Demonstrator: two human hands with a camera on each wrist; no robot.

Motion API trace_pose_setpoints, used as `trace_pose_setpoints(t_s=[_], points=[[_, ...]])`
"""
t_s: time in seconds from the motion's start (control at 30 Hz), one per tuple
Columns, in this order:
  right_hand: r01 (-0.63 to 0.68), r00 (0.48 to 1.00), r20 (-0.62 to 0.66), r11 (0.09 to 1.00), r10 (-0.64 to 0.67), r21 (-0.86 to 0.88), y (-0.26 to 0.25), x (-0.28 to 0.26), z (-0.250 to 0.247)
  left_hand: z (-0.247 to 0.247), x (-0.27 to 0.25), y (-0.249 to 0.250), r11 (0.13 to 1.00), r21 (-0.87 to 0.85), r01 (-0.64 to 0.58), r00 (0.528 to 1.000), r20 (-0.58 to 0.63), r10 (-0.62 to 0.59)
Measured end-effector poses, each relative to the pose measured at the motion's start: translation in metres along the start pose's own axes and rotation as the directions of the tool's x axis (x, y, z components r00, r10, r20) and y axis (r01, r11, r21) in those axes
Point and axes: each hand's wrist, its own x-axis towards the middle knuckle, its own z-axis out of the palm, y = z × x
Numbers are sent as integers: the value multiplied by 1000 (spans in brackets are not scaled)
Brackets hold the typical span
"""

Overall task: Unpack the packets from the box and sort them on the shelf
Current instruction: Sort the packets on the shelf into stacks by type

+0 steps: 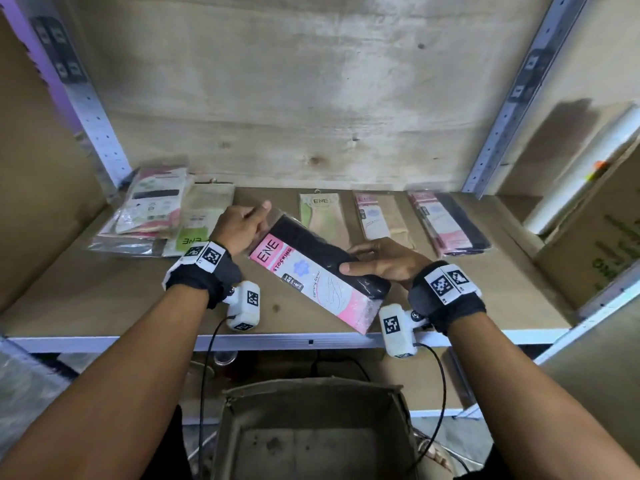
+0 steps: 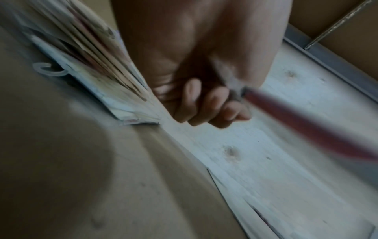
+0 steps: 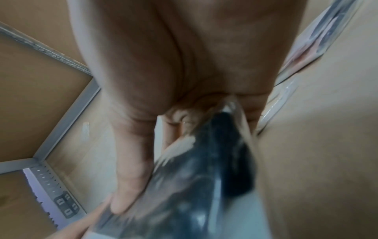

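I hold a pink and black stocking packet (image 1: 311, 275) slantwise above the wooden shelf (image 1: 104, 299), between both hands. My left hand (image 1: 242, 226) pinches its top left edge; in the left wrist view the curled fingers (image 2: 206, 103) hold the packet's pink edge (image 2: 302, 129). My right hand (image 1: 381, 261) grips the black right side, thumb on top. In the right wrist view the thumb (image 3: 131, 161) lies along the blurred black packet (image 3: 204, 169). An open cardboard box (image 1: 311, 434) sits below the shelf, its visible inside bare.
A loose pile of packets (image 1: 149, 209) lies at the shelf's back left, with a green one (image 1: 197, 223) beside it. Three packets lie in a row at the back: green (image 1: 320, 216), beige-pink (image 1: 377, 216), pink-black (image 1: 446, 223). A carton (image 1: 595, 247) stands at right.
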Motion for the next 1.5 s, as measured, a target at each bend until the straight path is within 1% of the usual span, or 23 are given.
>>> trace_pose_setpoints(t_s=[0.1,0.23,0.33,0.43,0.53,0.67,0.73,0.8,0.9,1.0,1.1,1.2,1.3,1.37,1.43,1.5], points=[[6,1000,16,1000,-6,9,2,1,0,-2,-1,2,999,45,1,1000,-17,-1],[37,998,41,997,-40,64,1,-2,-1,-6,-1,4,997,-3,71,997,29,-71],[65,996,52,994,-70,92,0,-4,-2,-6,-3,5,968,-186,168,982,115,-149],[84,995,34,989,-89,119,2,-2,-1,-6,-10,8,884,-384,268,961,171,-217],[91,994,40,987,-97,135,3,0,-1,-6,-14,14,829,-467,309,949,207,-237],[104,992,62,983,-114,151,0,-1,-1,-7,-15,18,830,-443,338,940,197,-278],[121,988,71,977,-135,175,0,-1,-2,-8,-16,20,847,-428,314,948,193,-254],[144,984,79,970,-162,194,-2,-1,-2,-10,-15,22,841,-457,288,956,180,-230],[164,980,78,968,-182,189,-3,-3,-3,-10,-15,25,827,-477,297,954,188,-234],[165,981,72,970,-180,180,0,-7,-9,-5,-17,28,825,-465,321,946,193,-260],[151,985,58,975,-163,164,7,-13,-16,0,-17,31,876,-387,289,956,161,-244],[145,987,34,969,-155,199,14,-20,-21,3,-19,36,854,-419,307,951,161,-263],[152,988,-6,963,-155,221,19,-23,-28,6,-23,45,797,-506,331,944,165,-287],[161,986,-81,940,-143,302,20,-19,-32,11,-27,52,765,-540,351,936,174,-306],[169,982,-149,898,-117,406,19,-16,-35,22,-35,62,762,-517,391,920,227,-319],[179,974,-207,867,-90,466,17,-15,-39,42,-45,70,785,-445,430,895,324,-307]])
